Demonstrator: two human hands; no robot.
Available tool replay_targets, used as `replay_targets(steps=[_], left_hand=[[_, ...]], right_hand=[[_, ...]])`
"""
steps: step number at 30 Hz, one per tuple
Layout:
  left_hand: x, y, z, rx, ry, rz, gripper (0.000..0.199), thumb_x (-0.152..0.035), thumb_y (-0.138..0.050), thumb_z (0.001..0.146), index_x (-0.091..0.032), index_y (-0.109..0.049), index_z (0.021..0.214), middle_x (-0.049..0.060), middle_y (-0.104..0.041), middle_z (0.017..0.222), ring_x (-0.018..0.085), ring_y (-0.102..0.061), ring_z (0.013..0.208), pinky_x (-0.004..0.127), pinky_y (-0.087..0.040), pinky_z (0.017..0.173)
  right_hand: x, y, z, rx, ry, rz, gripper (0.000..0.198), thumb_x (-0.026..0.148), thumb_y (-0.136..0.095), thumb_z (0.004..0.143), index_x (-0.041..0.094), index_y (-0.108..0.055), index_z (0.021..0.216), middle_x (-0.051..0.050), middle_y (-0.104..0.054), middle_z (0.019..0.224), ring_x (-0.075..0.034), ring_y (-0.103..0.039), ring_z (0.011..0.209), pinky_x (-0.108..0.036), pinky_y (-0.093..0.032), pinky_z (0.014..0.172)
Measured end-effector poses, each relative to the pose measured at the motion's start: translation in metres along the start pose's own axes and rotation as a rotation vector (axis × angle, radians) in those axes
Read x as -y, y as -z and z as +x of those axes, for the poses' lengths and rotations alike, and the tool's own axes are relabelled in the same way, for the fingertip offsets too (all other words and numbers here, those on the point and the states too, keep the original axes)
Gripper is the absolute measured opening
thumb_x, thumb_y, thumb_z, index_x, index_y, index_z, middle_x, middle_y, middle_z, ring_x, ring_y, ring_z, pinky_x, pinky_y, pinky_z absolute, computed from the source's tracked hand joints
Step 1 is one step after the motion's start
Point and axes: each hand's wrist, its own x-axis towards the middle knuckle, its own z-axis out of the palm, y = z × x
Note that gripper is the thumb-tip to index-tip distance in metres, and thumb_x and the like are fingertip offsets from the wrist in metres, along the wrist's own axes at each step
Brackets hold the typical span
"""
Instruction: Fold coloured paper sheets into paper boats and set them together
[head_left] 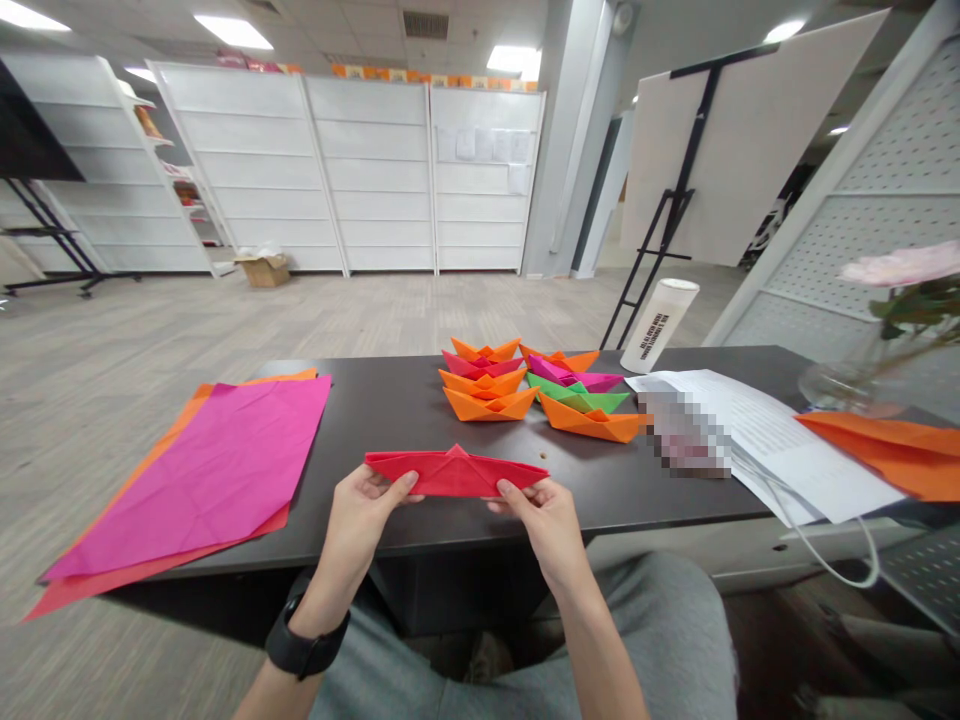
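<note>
A red folded paper boat (456, 474) is stretched lengthwise between my two hands, above the near edge of the dark table. My left hand (367, 515) pinches its left end, thumb on the near face and fingers behind. On the other end, my right hand (541, 520) grips in the same way. A small peak sticks up at the boat's middle. Beyond it stand two rows of finished paper boats: an orange boat (491, 404) is nearest in the left row. The right row has a green boat (577, 395), a magenta boat (574, 376) and a front orange boat (592, 418).
Magenta paper sheets (217, 460) with orange and red ones beneath overhang the table's left edge. Rightward are a white cylinder (660, 325), printed papers (795, 440), a white cable (840, 575), an orange sheet (892, 455) and a glass vase (840, 385) with a pink flower.
</note>
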Motion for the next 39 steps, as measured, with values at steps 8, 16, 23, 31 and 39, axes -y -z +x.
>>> replay_targets(steps=[8,16,23,31,39], left_hand=[[-0.004,-0.004,0.001,-0.011,0.000,-0.042,0.036,-0.039,-0.085,0.070,-0.014,-0.071,0.092,0.003,-0.075,0.085,0.017,-0.070,0.071,0.030,-0.065,0.062],[-0.005,-0.003,-0.001,0.010,0.031,-0.060,0.029,-0.041,-0.081,0.074,-0.015,-0.069,0.079,-0.004,-0.063,0.065,0.011,-0.061,0.059,0.027,-0.063,0.060],[-0.009,-0.006,0.007,0.149,0.019,0.219,0.047,-0.042,-0.083,0.067,-0.015,-0.064,0.100,0.007,-0.074,0.095,0.022,-0.070,0.081,0.033,-0.062,0.066],[-0.014,-0.037,0.063,0.359,-0.045,0.600,0.063,-0.042,-0.074,0.069,-0.018,-0.047,0.120,0.012,-0.073,0.103,0.029,-0.073,0.086,0.045,-0.057,0.079],[-0.014,-0.046,0.066,0.461,-0.098,0.726,0.073,-0.037,-0.079,0.067,-0.021,-0.051,0.132,-0.001,-0.071,0.073,0.023,-0.066,0.054,0.033,-0.054,0.059]], right_hand=[[-0.001,-0.006,-0.001,-0.117,0.015,0.047,0.042,0.045,-0.086,0.068,0.014,-0.074,0.093,-0.006,-0.077,0.079,-0.020,-0.073,0.068,-0.032,-0.064,0.068],[-0.005,-0.003,0.003,-0.106,0.022,0.109,0.039,0.052,-0.075,0.078,0.016,-0.065,0.091,-0.003,-0.071,0.077,-0.024,-0.075,0.069,-0.036,-0.064,0.063],[-0.001,0.008,0.010,-0.021,0.147,-0.065,0.028,0.037,-0.067,0.085,0.022,-0.060,0.108,-0.007,-0.073,0.105,-0.024,-0.071,0.096,-0.036,-0.060,0.079],[0.014,0.036,0.041,-0.036,0.284,-0.438,0.072,0.022,-0.067,0.081,0.024,-0.033,0.145,-0.006,-0.072,0.109,-0.022,-0.069,0.097,-0.037,-0.055,0.086],[0.011,0.037,0.034,-0.119,0.409,-0.745,0.049,0.026,-0.065,0.083,0.027,-0.054,0.131,-0.008,-0.059,0.126,-0.025,-0.059,0.116,-0.040,-0.050,0.098]])
